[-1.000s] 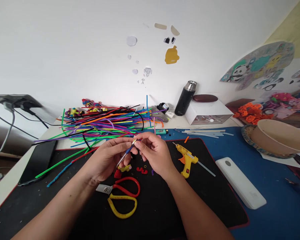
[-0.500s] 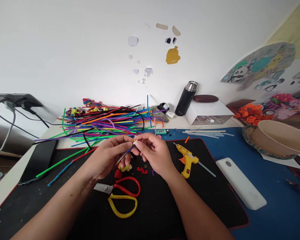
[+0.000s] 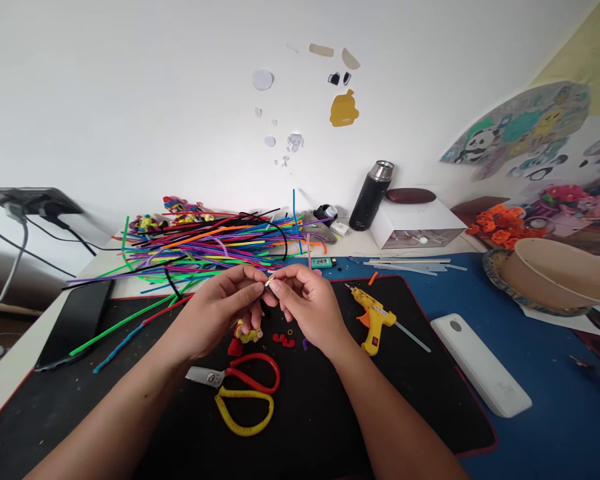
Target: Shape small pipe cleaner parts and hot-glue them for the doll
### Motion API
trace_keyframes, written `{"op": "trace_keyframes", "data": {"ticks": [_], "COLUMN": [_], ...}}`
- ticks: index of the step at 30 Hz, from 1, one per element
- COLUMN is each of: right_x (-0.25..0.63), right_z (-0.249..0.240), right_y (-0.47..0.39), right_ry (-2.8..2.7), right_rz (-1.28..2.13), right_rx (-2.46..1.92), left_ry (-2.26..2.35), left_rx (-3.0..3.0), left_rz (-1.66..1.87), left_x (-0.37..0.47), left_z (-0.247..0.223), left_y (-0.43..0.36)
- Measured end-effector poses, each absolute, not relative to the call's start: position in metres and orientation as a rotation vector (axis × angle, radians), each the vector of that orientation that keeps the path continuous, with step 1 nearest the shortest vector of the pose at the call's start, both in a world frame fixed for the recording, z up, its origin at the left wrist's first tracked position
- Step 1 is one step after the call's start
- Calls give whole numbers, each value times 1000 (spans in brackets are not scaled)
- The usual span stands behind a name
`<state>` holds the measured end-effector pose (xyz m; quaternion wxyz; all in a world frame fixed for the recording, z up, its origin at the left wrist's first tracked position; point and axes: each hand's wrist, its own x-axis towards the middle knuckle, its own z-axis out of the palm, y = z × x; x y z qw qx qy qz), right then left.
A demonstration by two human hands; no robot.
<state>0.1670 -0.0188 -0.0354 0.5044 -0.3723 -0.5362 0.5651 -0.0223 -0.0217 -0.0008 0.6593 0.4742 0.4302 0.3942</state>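
My left hand [image 3: 223, 303] and my right hand [image 3: 307, 303] meet above the black mat [image 3: 310, 413]. Their thumbs and forefingers pinch a small white and yellow piece [image 3: 269, 283] from either side; the fingertips hide most of it. Just under my left fingers lies a small yellow and red figure [image 3: 249, 332], partly covered. Beside it on the mat are bits of red pipe cleaner [image 3: 283, 341] and a purple scrap [image 3: 305, 345]. Scissors [image 3: 247, 393] with one red and one yellow handle rest nearer to me, blades pointing left.
Many coloured pipe cleaners [image 3: 220, 243] are heaped at the back left, near a phone [image 3: 75, 327]. To the right lie a yellow glue gun [image 3: 377, 320] and a white oblong case [image 3: 480, 367]. Behind stand a black flask [image 3: 373, 197], a white box [image 3: 417, 223] and a bowl [image 3: 570, 273].
The slim blue and silvery shaft that stuck out below my left fingers no longer shows. Both hands stay together at the small piece, and the view has shifted slightly.
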Motion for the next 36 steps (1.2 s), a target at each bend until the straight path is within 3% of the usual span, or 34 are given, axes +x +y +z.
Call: {"op": "trace_keyframes", "data": {"ticks": [21,36], "right_x": [166,161], "right_z": [-33,-38], "right_y": [-17,-17], "right_ry": [-1194,-1146], "right_rz": [1425,1506], "right_rx": [-905,-873], "left_ry": [1400,1325], "left_rx": [1966,1713], "left_rz": [1184,1153], "left_x": [-14,-13], "left_z": [-10,-19], "left_y": [-36,-33]}}
